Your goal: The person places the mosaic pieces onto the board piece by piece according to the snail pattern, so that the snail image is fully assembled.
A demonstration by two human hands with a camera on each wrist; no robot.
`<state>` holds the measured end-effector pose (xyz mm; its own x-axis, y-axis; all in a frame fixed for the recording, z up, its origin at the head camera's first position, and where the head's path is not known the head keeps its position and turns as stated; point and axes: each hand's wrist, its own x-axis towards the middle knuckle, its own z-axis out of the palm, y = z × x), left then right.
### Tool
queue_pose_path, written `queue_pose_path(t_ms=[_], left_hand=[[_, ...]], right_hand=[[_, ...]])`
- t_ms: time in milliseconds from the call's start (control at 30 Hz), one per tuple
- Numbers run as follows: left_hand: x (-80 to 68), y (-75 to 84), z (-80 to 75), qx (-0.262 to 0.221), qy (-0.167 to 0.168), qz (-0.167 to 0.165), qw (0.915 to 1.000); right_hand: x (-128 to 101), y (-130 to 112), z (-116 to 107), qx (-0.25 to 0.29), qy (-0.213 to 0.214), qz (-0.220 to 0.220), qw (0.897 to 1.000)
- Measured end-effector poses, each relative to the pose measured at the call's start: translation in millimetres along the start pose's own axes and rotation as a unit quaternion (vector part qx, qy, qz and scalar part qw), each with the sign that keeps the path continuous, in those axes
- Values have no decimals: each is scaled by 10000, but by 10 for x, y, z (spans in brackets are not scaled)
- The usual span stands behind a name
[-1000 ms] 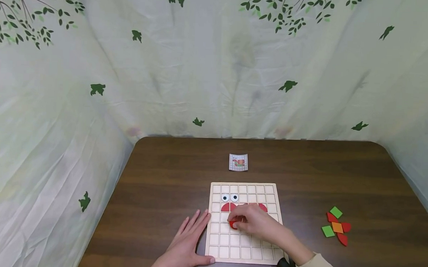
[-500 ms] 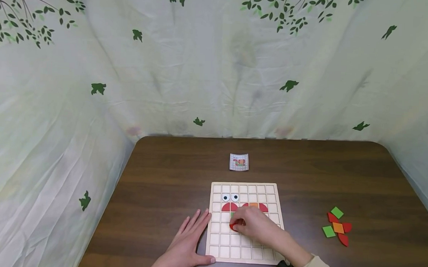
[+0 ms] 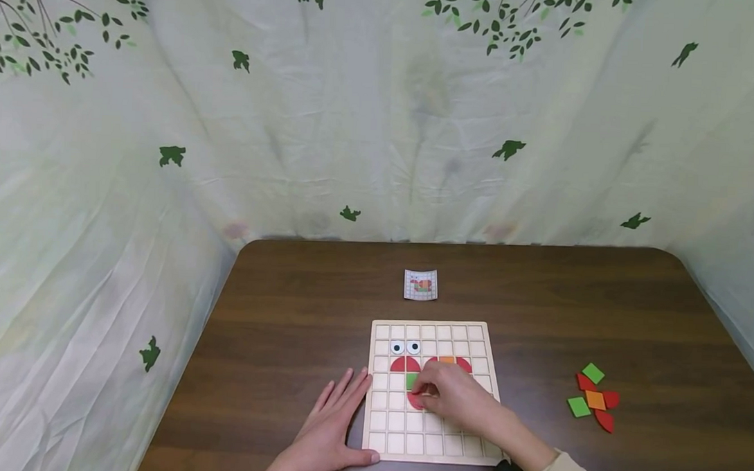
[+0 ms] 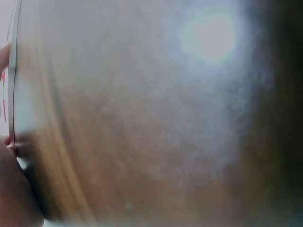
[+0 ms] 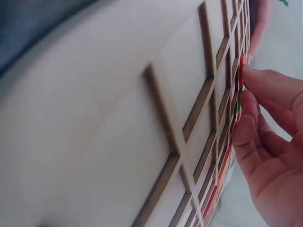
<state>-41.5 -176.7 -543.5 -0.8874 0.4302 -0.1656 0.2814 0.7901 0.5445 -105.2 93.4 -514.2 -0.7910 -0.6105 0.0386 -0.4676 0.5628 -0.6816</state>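
- Head view: wooden grid board (image 3: 433, 451) lies low centre of frame on the dark table (image 3: 299, 316).
- In the board's cells: two googly eyes (image 3: 405, 347) in 2nd row; below them red half-round pcs (image 3: 399, 364) w/ an orange square (image 3: 447, 360) between the right-hand ones; green square (image 3: 412, 380) one row down, just above the right hand's fingertips.
- Right hand (image 3: 454, 396) over mid board, fingers curled, pinching a red piece (image 3: 416, 401) down into a cell directly under the green square.
- Right wrist view: fingertips (image 5: 248, 111) pressed on the red piece's edge (image 5: 242, 71) against the grid; rest of the piece hidden.
- Left hand (image 3: 329, 428) flat on table, lower left of board, fingers straight & spread, thumb along board's bottom-left edge; holds nothing.
- Left wrist view: too blurred to add anything.
- Loose pcs (image 3: 592, 399) (green, red, orange) in a cluster at right of frame, well apart from board.
- Small pattern card (image 3: 421, 285) above the board, centre frame.
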Motion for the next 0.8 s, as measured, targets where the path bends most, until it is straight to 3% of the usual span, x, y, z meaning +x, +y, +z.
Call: queue_pose_path(t_ms=[333,800], left_hand=[[-2,24,-15,-36,13,-6,10000],[1,-3,19,43,165,113,9998]], right_hand=[[-217,108,-112,706,219,268,9969],[-772,356,-477,517,784,821,9922]])
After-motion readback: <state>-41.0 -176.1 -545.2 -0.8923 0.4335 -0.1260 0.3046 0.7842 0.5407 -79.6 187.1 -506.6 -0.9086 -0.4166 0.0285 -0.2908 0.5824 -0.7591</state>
